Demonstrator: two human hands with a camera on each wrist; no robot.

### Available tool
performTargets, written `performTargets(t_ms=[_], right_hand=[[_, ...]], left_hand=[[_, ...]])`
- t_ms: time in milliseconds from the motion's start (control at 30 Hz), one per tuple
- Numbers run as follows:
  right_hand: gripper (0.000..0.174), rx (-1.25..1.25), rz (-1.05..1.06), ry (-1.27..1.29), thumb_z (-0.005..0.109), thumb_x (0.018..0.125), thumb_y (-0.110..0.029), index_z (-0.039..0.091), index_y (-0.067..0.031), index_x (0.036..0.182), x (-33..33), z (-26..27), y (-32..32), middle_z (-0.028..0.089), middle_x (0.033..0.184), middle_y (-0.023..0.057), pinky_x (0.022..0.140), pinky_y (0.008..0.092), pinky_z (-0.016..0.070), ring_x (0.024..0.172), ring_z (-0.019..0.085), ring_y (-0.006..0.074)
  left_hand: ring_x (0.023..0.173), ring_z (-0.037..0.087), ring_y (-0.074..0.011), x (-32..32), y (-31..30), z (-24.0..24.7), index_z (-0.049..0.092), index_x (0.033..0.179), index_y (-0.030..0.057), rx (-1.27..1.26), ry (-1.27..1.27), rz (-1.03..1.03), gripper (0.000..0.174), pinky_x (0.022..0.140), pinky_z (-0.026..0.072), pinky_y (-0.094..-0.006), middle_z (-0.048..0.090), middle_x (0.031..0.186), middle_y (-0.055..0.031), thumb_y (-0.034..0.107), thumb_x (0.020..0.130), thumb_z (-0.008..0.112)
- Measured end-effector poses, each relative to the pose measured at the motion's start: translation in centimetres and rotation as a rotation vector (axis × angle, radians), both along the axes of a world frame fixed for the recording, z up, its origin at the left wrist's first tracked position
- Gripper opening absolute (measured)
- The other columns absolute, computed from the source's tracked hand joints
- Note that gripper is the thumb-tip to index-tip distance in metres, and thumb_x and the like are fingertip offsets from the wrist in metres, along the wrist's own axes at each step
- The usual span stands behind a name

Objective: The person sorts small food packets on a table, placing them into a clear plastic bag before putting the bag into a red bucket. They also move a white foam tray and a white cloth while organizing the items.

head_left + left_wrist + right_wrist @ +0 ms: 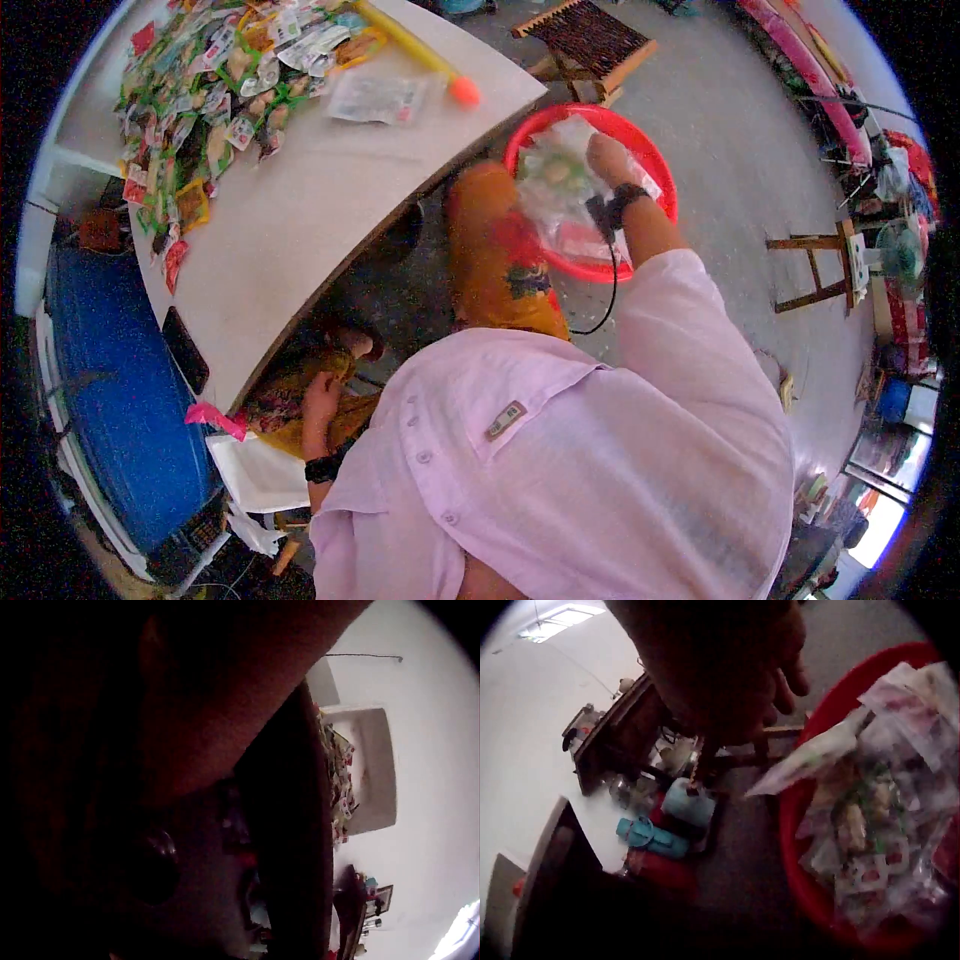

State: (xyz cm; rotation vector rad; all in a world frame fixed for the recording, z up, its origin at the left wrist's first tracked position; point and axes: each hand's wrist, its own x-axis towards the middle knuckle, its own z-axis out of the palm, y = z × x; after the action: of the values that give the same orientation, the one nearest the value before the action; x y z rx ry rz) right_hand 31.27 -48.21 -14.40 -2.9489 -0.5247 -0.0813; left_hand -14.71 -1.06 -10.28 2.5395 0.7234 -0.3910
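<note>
My right hand is over a red basin heaped with clear plastic packets. From the right wrist, the hand appears beside the basin's rim, fingers loosely bent and nothing visible in them. A pale packet sticks out over the rim below those fingers. My left hand rests on the thigh in patterned yellow-brown trousers, beneath the table's edge. The left wrist view is mostly dark, showing the forearm but no fingers.
A white table carries a pile of small packets, a flat clear bag, a yellow stick with an orange end and a dark phone. A folding stool stands behind the basin, another stool further right.
</note>
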Motion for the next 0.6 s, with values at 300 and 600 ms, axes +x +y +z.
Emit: performTargets(t_ms=[300, 600], right_hand=[[0.018, 0.523, 0.129, 0.133, 0.044, 0.070, -0.012, 0.047, -0.0001, 0.083, -6.1, -0.6, 6.9, 0.052, 0.076, 0.0203, 0.065, 0.0420, 0.0389, 0.072, 0.049, 0.0368], [0.026, 0.859, 0.123, 0.245, 0.045, 0.078, -0.020, 0.049, 0.0006, 0.093, -14.8, 11.7, 15.5, 0.051, 0.093, 0.0138, 0.076, 0.0280, 0.0372, 0.087, 0.048, 0.0271]], left_hand=[[0.082, 0.048, -0.0313, -1.9, 0.4, 2.8, 0.050, 0.091, 0.0019, 0.313, -0.417, 0.217, 0.023, 0.072, 0.0381, -0.0370, 0.052, 0.087, -0.0170, 0.018, 0.075, 0.045], [0.089, 0.042, -0.0319, -12.6, 3.4, 2.7, 0.047, 0.094, -0.0004, 0.674, -0.523, 0.697, 0.028, 0.081, 0.0316, -0.0376, 0.047, 0.094, -0.0167, 0.012, 0.069, 0.049]])
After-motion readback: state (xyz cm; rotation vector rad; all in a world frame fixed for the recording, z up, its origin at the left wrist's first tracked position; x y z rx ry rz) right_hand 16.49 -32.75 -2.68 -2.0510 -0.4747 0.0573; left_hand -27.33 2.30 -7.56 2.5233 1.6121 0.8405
